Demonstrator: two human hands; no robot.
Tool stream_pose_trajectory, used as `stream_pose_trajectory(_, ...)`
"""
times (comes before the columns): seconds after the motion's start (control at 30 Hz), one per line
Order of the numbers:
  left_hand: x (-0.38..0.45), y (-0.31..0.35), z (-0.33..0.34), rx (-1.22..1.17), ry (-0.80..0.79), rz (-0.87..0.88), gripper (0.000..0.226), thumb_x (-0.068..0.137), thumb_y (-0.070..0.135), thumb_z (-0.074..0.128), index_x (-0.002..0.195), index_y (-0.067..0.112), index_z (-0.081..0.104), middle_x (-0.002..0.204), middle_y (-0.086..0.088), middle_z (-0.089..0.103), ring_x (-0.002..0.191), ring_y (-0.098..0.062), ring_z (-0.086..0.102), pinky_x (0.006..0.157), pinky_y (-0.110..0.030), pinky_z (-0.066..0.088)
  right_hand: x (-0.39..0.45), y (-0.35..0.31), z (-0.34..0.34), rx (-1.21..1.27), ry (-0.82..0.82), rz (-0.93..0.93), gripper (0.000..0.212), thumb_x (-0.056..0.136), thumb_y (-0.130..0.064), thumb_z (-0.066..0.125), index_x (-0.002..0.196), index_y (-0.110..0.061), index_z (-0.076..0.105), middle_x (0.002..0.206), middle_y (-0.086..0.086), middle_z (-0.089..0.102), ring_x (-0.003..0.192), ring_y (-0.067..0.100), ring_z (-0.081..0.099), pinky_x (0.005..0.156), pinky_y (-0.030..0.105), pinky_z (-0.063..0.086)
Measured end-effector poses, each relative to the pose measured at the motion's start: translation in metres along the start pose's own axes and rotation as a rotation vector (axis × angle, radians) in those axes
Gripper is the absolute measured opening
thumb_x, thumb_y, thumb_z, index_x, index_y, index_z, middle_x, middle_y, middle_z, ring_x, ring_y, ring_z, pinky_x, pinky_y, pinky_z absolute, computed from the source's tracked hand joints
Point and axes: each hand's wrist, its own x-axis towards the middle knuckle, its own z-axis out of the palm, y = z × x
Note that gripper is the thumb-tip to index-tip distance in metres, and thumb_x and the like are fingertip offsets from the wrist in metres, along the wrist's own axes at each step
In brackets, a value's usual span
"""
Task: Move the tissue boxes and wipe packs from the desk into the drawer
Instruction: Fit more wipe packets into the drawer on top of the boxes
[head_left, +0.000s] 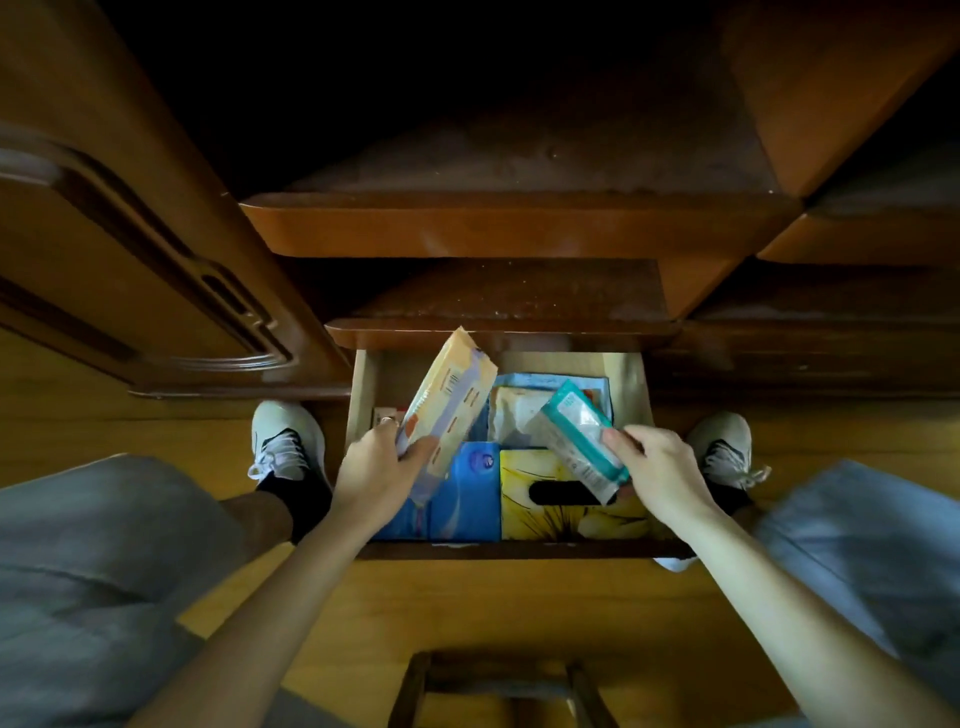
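Observation:
The open wooden drawer sits low between my feet. My left hand grips an orange wipe pack, held tilted above the drawer's left side. My right hand grips a teal wipe pack, tilted over the drawer's right side. Inside the drawer, a blue tissue box lies at the front left and a yellow tissue box with a dark slot lies at the front right. Behind them lie a crumpled white pack and a blue-edged item.
Wooden shelves jut out above the drawer. A cabinet door stands at the left. My shoes rest on the wood floor on either side of the drawer. A stool frame is below, between my knees.

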Motion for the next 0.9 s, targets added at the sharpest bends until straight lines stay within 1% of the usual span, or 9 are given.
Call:
stream_pose_trajectory(0.07,0.003,0.001,0.009,-0.087,-0.017,-0.012,0.044,0.092,0.042,0.068,0.123,0.012,0.058,0.117,0.002,0.066,0.083,-0.006,0.065,0.056,-0.022,0.059,0.002,0.009,-0.003,-0.033,0.037,0.037,0.031,0.106,-0.040,0.052,0.102,-0.013,0.067,0.101,0.005,0.069,0.083,0.008,0.068,0.047,0.017,0.048)
stream_pose_trajectory(0.13,0.010,0.003,0.017,-0.102,-0.037,-0.005,0.046,0.090,0.043,0.070,0.123,0.015,0.057,0.115,0.005,0.066,0.092,-0.010,0.068,0.059,-0.027,0.061,0.003,0.019,-0.006,-0.044,0.075,0.096,0.033,0.106,-0.043,0.050,0.103,-0.015,0.065,0.102,0.005,0.068,0.087,0.014,0.069,0.054,0.029,0.055)
stream_pose_trajectory(0.2,0.026,0.008,0.022,-0.020,-0.080,0.038,0.046,0.091,0.041,0.070,0.128,0.020,0.052,0.114,0.005,0.065,0.089,-0.009,0.068,0.056,-0.024,0.060,0.003,0.027,-0.011,-0.062,0.121,0.159,0.035,0.106,-0.047,0.048,0.103,-0.016,0.065,0.102,0.005,0.067,0.084,0.016,0.067,0.056,0.033,0.053)
stream_pose_trajectory(0.3,0.059,0.028,0.032,0.197,-0.177,0.097,0.049,0.092,0.036,0.063,0.136,0.028,0.043,0.114,0.004,0.064,0.082,-0.009,0.068,0.063,-0.037,0.063,0.004,0.037,-0.021,-0.056,0.174,0.224,0.039,0.106,-0.050,0.047,0.109,-0.015,0.065,0.101,0.004,0.067,0.085,0.021,0.067,0.062,0.040,0.057)
stream_pose_trajectory(0.5,0.111,0.075,0.082,0.456,-0.364,0.181,0.043,0.094,0.045,0.047,0.136,0.036,0.053,0.104,0.000,0.069,0.079,-0.019,0.067,0.063,-0.030,0.052,-0.003,0.053,-0.030,0.085,0.183,0.236,0.038,0.106,-0.046,0.049,0.093,-0.014,0.064,0.089,0.008,0.071,0.068,0.033,0.071,0.057,0.055,0.059)
stream_pose_trajectory(0.6,0.128,0.086,0.109,0.621,-0.363,0.289,0.042,0.099,0.044,0.041,0.139,0.036,0.051,0.119,-0.002,0.070,0.100,-0.025,0.066,0.092,-0.039,0.047,-0.002,0.058,-0.031,0.112,0.188,0.255,0.037,0.105,-0.045,0.050,0.088,-0.015,0.063,0.089,0.008,0.073,0.071,0.031,0.072,0.059,0.057,0.059)
stream_pose_trajectory(0.67,0.139,0.092,0.122,0.647,-0.356,0.363,0.041,0.100,0.043,0.041,0.138,0.034,0.053,0.126,-0.002,0.067,0.111,-0.027,0.063,0.103,-0.043,0.037,0.000,0.057,-0.032,0.147,0.169,0.269,0.038,0.105,-0.047,0.049,0.091,-0.016,0.063,0.090,0.010,0.073,0.071,0.036,0.072,0.059,0.058,0.059)
stream_pose_trajectory(0.77,0.152,0.097,0.142,0.746,-0.372,0.436,0.038,0.101,0.037,0.041,0.135,0.032,0.057,0.127,-0.006,0.067,0.114,-0.029,0.060,0.102,-0.042,0.039,0.000,0.055,-0.033,0.159,0.136,0.286,0.037,0.105,-0.051,0.047,0.098,-0.019,0.064,0.090,0.010,0.074,0.071,0.038,0.072,0.059,0.057,0.061)
stream_pose_trajectory(0.9,0.156,0.092,0.172,0.805,-0.427,0.423,0.039,0.099,0.032,0.047,0.137,0.029,0.055,0.134,-0.009,0.053,0.121,-0.032,0.050,0.103,-0.046,0.040,0.002,0.053,-0.032,0.117,0.139,0.320,0.037,0.105,-0.051,0.046,0.100,-0.020,0.066,0.088,0.007,0.075,0.071,0.036,0.073,0.062,0.055,0.062)
